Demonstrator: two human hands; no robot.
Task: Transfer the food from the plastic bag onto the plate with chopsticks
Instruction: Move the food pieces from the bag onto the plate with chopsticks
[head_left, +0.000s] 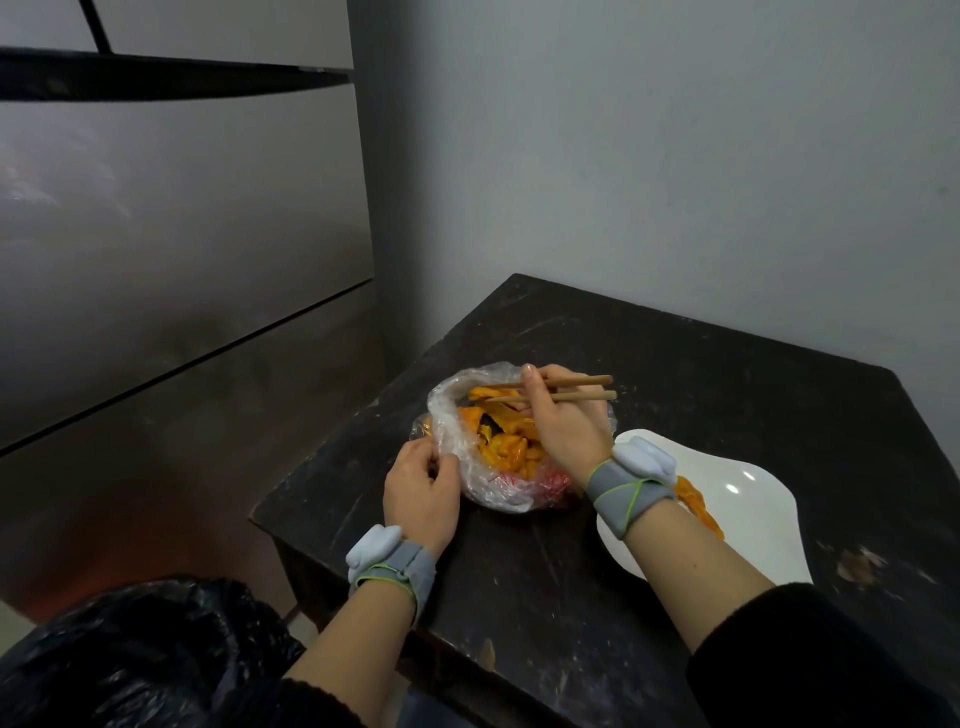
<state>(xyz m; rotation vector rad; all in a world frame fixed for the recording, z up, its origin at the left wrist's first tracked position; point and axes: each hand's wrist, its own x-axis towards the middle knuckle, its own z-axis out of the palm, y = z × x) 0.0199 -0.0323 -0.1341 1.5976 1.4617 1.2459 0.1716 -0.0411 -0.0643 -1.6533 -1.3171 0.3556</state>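
Observation:
A clear plastic bag (457, 431) lies open on the dark table (727, 395), holding orange food pieces (506, 441). My left hand (421, 493) pinches the bag's near-left rim. Over the bag's right side, my right hand (566, 421) grips a pair of wooden chopsticks (576, 388), their tips lowered into the food. To the right stands a white plate (753, 499) with a few orange pieces (698, 506) on its left part, partly hidden by my right wrist.
A black rubbish bag (140, 654) sits on the floor at the lower left, beside the table's left edge. A grey wall runs behind the table, and metal panels stand to the left. Both wrists wear grey straps.

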